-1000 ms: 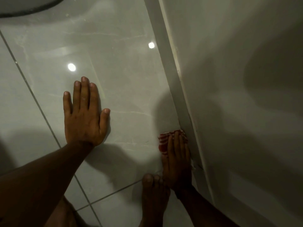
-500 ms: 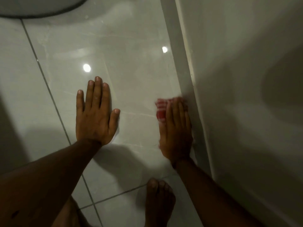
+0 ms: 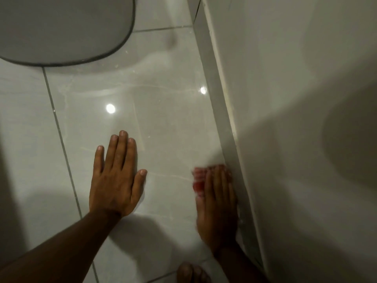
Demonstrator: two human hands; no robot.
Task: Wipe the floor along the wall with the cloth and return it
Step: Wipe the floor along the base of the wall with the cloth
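Observation:
A red and white striped cloth (image 3: 199,179) lies flat on the glossy grey floor tile (image 3: 163,123), right against the grey skirting (image 3: 220,123) at the foot of the white wall (image 3: 285,99). My right hand (image 3: 218,205) presses down on the cloth, fingers straight and pointing along the wall; most of the cloth is hidden under it, and both are blurred. My left hand (image 3: 116,178) rests palm down on the tile to the left, fingers spread, holding nothing.
A grey rounded mat or lid (image 3: 61,29) with a dark rim covers the top left. My bare foot (image 3: 191,272) shows at the bottom edge, just behind the right hand. Dark grout lines cross the tiles.
My right hand has slid the cloth forward along the skirting, away from my foot. The view has shifted forward, showing more of the grey rounded thing. The left hand stays planted.

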